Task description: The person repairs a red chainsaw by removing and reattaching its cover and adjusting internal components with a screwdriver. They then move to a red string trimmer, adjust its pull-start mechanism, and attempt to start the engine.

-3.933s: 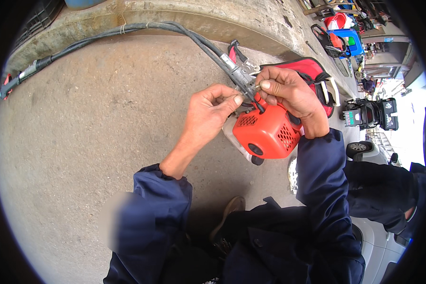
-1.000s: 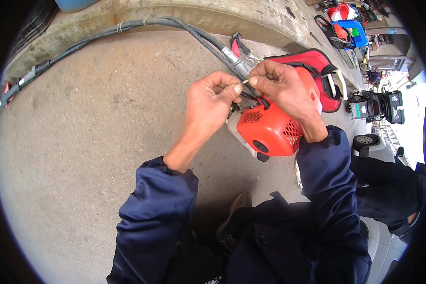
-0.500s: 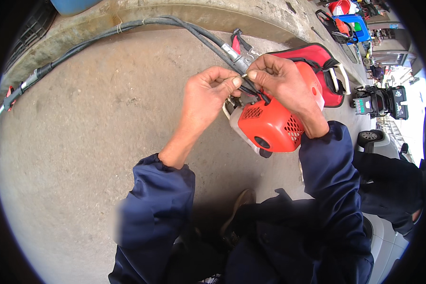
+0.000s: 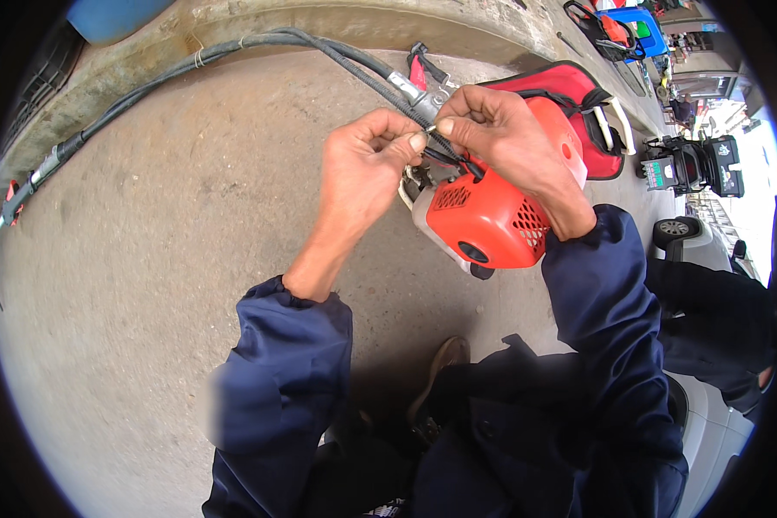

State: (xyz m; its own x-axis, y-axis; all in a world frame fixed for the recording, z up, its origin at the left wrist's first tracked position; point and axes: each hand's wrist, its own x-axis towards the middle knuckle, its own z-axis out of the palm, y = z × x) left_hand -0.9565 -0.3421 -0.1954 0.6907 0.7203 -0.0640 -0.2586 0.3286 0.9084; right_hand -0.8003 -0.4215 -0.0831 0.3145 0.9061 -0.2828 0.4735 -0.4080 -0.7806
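Observation:
My left hand [image 4: 363,177] and my right hand [image 4: 514,151] meet fingertip to fingertip over the engine's cables, both pinching a small metal piece [image 4: 432,129], possibly a cable end. Black corrugated cables [image 4: 363,76] run past my fingers to the red engine housing [image 4: 490,226], which sits on the concrete ground below my hands. Just behind my fingers is a silver shaft coupling [image 4: 406,86]. A red padded backrest [image 4: 557,76] with white tubes lies behind the engine. The long flexible shaft curves away left to a handle [image 4: 13,203] with red parts.
A concrete ledge [image 4: 457,26] runs along the far side, with a blue barrel [image 4: 116,17] and black crate [image 4: 47,78]. At right are a chainsaw [image 4: 609,30], a scooter [image 4: 691,164], a white car [image 4: 708,406] and another person in dark clothes [image 4: 708,319].
Both hands and the engine sit higher in the picture than in the earlier frames, as the view has shifted. My fingers remain pinched at much the same spot on the cables.

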